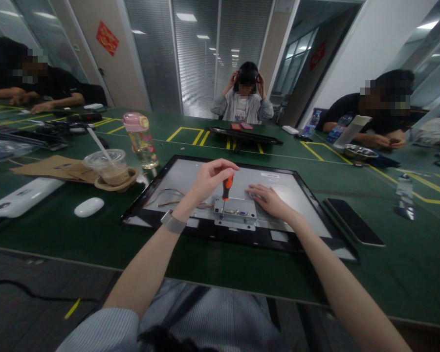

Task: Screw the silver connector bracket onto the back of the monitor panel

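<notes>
A monitor panel (300,195) lies face down on the green table in front of me, its grey metal back up. My left hand (207,181) is closed round the top of an orange-handled screwdriver (226,188) standing upright on a small metal bracket (235,211) at the panel's near middle. My right hand (267,199) lies flat with fingers stretched out on the panel just right of the bracket. Thin coloured wires (166,196) run across the panel's left part.
Near left are a white mouse (89,207), a plastic cup with straw (108,168) and a pink-lidded bottle (141,139). A black phone (353,221) lies right of the panel. Another dark panel (245,136) lies farther off. Three people sit around the table.
</notes>
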A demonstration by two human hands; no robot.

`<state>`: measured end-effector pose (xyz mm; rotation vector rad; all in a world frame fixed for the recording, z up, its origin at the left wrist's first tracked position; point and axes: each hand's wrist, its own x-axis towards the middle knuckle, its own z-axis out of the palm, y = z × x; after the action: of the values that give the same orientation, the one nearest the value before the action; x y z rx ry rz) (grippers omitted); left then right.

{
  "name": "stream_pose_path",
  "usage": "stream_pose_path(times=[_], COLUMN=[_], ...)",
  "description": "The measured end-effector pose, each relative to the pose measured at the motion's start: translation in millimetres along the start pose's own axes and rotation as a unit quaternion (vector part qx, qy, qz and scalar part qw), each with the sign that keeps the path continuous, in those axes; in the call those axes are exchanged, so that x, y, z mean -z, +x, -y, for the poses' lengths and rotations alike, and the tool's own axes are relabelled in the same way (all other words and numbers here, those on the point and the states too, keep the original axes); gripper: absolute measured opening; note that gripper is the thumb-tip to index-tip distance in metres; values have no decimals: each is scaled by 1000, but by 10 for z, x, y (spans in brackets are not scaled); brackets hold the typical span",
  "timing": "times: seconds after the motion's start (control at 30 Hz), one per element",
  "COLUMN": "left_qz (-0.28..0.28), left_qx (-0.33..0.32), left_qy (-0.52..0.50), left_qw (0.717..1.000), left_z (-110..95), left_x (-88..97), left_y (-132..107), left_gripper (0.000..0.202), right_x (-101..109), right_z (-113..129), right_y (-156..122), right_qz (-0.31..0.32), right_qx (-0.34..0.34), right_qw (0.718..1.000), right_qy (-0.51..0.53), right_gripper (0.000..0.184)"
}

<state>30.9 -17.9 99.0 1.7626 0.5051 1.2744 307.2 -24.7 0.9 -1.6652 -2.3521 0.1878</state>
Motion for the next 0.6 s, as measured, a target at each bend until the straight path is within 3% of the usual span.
stream_pose_path(times=[0.23, 0.4, 0.6], left_qz=[16, 6, -2], left_qx=[30, 17, -46], left_qy=[-73, -16, 59], left_qw=[997, 1000, 997], left_z=[31, -13, -1], left_x=[1, -24, 4], left_y=[7, -10, -4], left_gripper=[21, 21, 19], right_x=[-13, -14, -3], right_z=[-16, -23, -13], right_y=[2, -4, -7], right_qz=[-1, -3, -2], right_qx=[-2, 1, 1], right_qw=[1000, 1000, 1000], right_qy=[1, 7, 4], right_gripper=[44, 44, 44])
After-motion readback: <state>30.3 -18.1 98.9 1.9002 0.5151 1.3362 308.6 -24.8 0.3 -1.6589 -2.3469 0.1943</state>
